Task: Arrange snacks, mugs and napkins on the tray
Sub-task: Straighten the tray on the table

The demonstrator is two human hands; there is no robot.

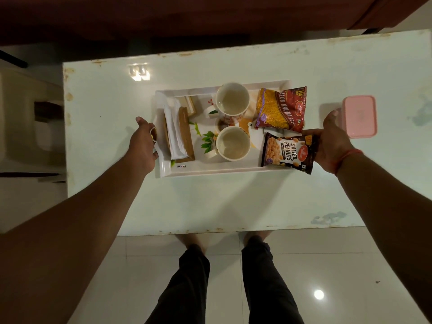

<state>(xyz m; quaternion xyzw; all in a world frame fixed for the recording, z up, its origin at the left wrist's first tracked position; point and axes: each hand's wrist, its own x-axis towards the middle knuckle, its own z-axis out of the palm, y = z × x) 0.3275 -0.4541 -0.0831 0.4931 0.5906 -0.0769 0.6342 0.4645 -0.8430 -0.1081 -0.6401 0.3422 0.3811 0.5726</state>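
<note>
Right fingers: the right hand (332,142) pinches the right end of the peanut packet (289,152); the fingertips are hidden behind the packet.
Left fingers: the left hand (144,145) curls over the left end of the tray (210,172), fingers bent round its rim at the handle.
Peanut packet: glossy dark foil pouch, flat and crinkled, printed with pale nuts and the words "SALTED PEANUTS"; it sits over the tray's near right corner, its right end jutting past the rim.
Second packet: a shiny red and purple pouch of yellow sev (281,108), puffed, lying in the far right corner of the tray just beyond the peanuts.
Mugs: two round, smooth ceramic mugs, cream inside. The far mug (232,99) and the near mug (233,143) stand upright in the tray's middle, one behind the other, handles to the left.
Napkins: a stack of white paper napkins (174,129) in a brown wooden holder (185,134), at the tray's left end beside the left hand.
Tray: white, rectangular, raised rim, leaf print on its floor, in the middle of the pale glossy worktop (233,202).
Box: a pink lidded plastic box (360,115) near the worktop's right edge, beside the right hand.
</note>
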